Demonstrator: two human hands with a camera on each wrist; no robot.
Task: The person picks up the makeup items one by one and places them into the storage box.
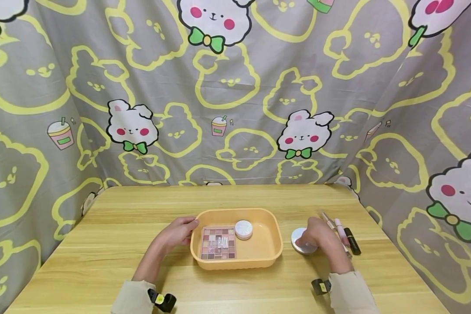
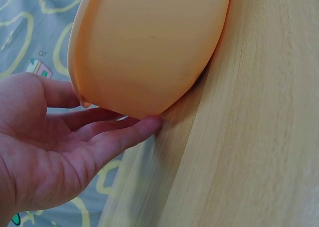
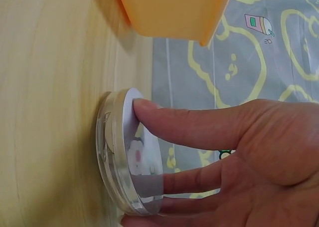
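Note:
My left hand (image 1: 180,232) holds the left end of an orange plastic basket (image 1: 259,263), with one fingertip at the rim and others against the outer wall in the left wrist view. Inside the basket lie an eyeshadow palette (image 1: 209,248) on the left and a small round white-lidded case (image 1: 244,228) beside it. To the basket's right, my right hand (image 1: 322,235) grips a round silver compact (image 1: 298,235). The right wrist view shows the thumb on the mirror-like lid of this compact (image 3: 130,152) and fingers at its far edge.
Just right of my right hand, several slim makeup tubes lie side by side, among them a pink-and-white tube (image 1: 340,230) and a black tube (image 1: 352,241). They rest on a wooden table (image 1: 102,244). A patterned grey curtain (image 1: 235,144) surrounds its back and sides.

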